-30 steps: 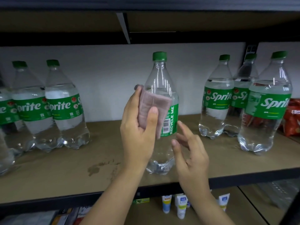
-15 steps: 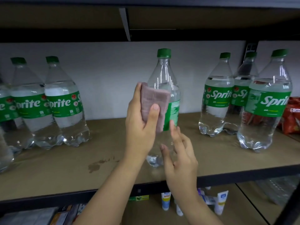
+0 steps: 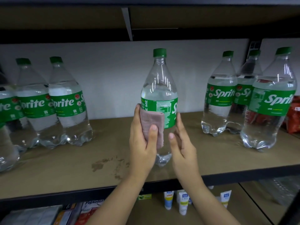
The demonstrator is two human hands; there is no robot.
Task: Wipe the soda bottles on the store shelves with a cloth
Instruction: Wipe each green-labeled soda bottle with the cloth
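Shelf (image 3: 65, 168): hands press cloth (image 3: 150, 125) on bottle (image 3: 159, 88).

1. I see a clear bottle (image 3: 159, 88) with a green cap (image 3: 159, 52) and a green label (image 3: 164, 111) printed in white.
2. The cloth (image 3: 150, 122) reads dusty pink.
3. The shelf (image 3: 65, 168) is tan with a darker brown stain (image 3: 105, 164).
4. There's a red packet (image 3: 294, 117) far right.

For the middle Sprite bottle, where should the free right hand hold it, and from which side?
Hold the middle bottle at its straight labelled waist, coming from the right: the cloth and left hand already cover the left side, and the right hand is beside it.
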